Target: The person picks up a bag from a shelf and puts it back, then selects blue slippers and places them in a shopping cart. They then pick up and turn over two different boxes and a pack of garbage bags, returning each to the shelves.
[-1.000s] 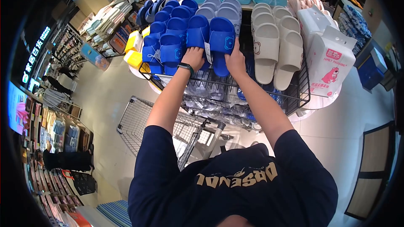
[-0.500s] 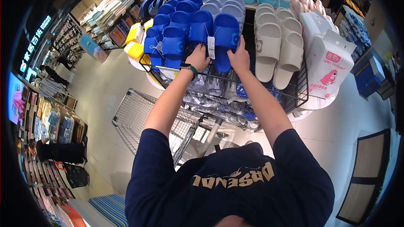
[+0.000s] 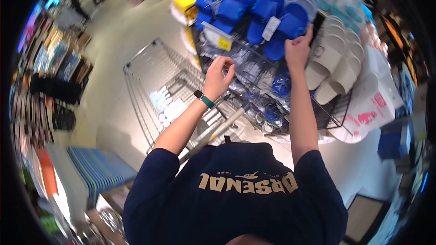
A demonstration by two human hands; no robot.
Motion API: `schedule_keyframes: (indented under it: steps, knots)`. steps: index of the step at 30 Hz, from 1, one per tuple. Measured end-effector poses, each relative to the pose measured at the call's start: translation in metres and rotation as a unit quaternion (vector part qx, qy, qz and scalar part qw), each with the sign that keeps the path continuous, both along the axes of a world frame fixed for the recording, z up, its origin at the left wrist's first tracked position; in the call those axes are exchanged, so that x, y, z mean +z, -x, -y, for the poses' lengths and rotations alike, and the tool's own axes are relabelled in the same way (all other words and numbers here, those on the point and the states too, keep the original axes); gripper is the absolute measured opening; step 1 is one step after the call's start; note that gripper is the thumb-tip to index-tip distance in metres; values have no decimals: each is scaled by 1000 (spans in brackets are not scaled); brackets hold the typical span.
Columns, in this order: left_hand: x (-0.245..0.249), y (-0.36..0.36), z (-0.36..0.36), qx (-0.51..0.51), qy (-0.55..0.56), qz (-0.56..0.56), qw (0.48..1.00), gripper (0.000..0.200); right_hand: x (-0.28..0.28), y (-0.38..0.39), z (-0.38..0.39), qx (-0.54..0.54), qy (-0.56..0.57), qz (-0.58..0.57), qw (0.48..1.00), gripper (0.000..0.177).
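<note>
The blue slippers (image 3: 285, 28) hang at the front edge of the wire rack (image 3: 254, 86), just beside the white slippers (image 3: 334, 59). Your right hand (image 3: 297, 51) closes its fingers on their lower end. Your left hand (image 3: 218, 76) is loosely curled and holds nothing, above the cart (image 3: 150, 90).

I stood in a shop: blue slippers (image 3: 254, 4) with a paper tag (image 3: 271, 22) filled a wire rack (image 3: 272, 109) bearing a yellow price label (image 3: 223, 43). A shopping cart (image 3: 150, 81) stood beside it, and stocked shelves (image 3: 50, 63) lined the aisle.
</note>
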State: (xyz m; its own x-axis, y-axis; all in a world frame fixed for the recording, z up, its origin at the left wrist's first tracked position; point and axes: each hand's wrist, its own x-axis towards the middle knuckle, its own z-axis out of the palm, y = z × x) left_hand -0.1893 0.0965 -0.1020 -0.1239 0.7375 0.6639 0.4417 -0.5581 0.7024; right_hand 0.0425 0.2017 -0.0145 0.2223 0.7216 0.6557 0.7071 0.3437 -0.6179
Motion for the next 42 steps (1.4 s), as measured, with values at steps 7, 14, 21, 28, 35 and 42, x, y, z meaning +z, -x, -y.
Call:
schedule_keyframes:
  steps: [7,14,21,28,35,42]
  knots:
    - [-99,46,99,205,230,-49,950,13,-54,79,66,319,94,35,943,42]
    - [-141,79,191,257,537,-189,781,70,-196,131,99,579,159,356,716,52]
    - [-174,124,217,247,628,-247,696,30,-236,175,115,501,231,502,666,39]
    - [-177,161,202,84,661,-248,703,42,-237,200,99,508,271,553,602,29]
    - [-200,209,190,32,620,-245,745,46,-253,249,77,502,345,606,512,32]
    - [-202,258,167,27,587,-280,759,34,-244,285,76,442,381,575,573,30]
